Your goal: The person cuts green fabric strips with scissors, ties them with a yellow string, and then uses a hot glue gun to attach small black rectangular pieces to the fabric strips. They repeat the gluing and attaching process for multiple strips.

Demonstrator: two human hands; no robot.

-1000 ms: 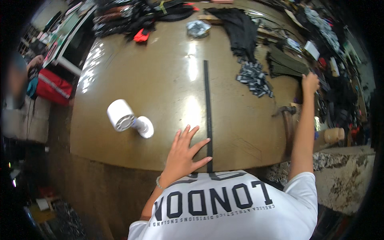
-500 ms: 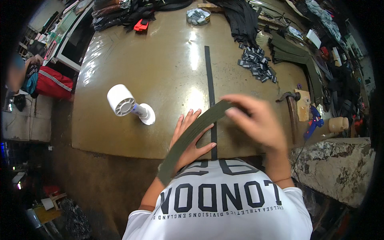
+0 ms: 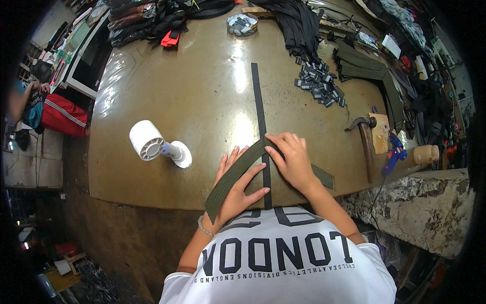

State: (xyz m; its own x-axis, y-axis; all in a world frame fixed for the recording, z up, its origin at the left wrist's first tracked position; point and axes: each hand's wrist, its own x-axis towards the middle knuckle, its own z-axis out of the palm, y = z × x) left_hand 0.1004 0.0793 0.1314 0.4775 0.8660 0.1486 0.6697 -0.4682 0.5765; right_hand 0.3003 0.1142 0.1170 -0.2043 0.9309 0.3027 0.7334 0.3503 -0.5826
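olive strap (image 3: 234,176) in right fingers (image 3: 289,144), over black strip (image 3: 257,96)

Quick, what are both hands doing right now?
Left hand: open, fingers spread, with the green strip lying across it.
Right hand: closed, pinching the green strip above the black strip.

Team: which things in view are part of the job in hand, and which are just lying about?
In the job:
- green ribbed strip, held in the right grip
- dark flat strip, crossed by it, left grip alongside
- stacked green strips, probably

Apparently lying about:
- white fan
- hammer
- blue glue gun
- small dark tags (role unclear)
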